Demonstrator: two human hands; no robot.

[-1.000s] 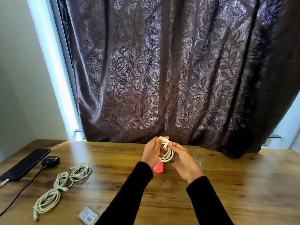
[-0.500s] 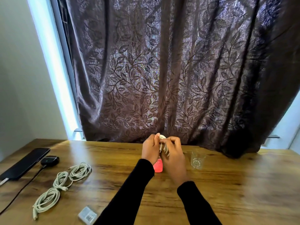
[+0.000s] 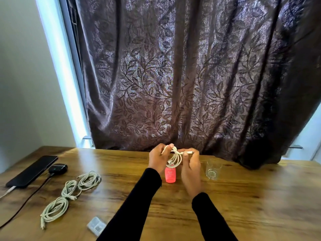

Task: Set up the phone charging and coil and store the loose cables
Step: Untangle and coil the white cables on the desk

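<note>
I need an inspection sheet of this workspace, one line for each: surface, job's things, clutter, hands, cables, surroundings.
Surface: wooden table, bare grain at the right.
Job's things: phone lies flat at far left with a white plug in its near end; white cable held coiled above the table.
Clutter: pink bottle, glass, small grey pack, black case.
Hands: left hand grips the coil; right hand pinches the cable's end.
Cables: grey cables lie in three coils at left; black cord runs from the case toward the near-left edge.
Surroundings: dark leaf-patterned curtain, window strip, pale wall.
</note>
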